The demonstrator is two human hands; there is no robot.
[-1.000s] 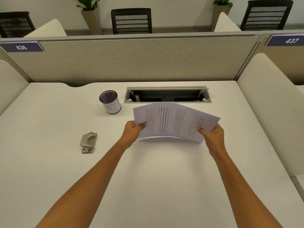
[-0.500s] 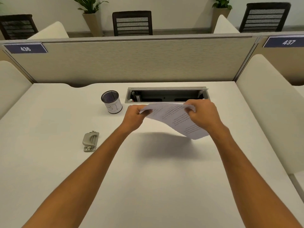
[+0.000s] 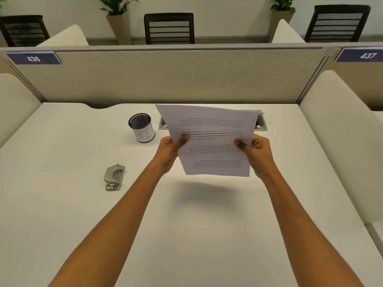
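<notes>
The left hand (image 3: 171, 151) pinched the left edge of the printed sheets (image 3: 211, 139), thumb on top; the right hand (image 3: 260, 154) pinched the right edge likewise; the paper hung above the desk (image 3: 186, 224), its text upside down; the mesh cup (image 3: 142, 128) marked BIN stood just left, showing only dark mesh inside; the cable recess (image 3: 261, 123) behind was mostly hidden, contents unclear; a hole punch (image 3: 114, 177) lay farther left.

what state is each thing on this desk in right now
printed papers, held above the desk, print facing the camera
left hand, grips the papers' left edge
right hand, grips the right edge
mesh cup, upright, untouched
hole punch, lying flat, untouched
cable hatch, open, partly behind the papers
</notes>
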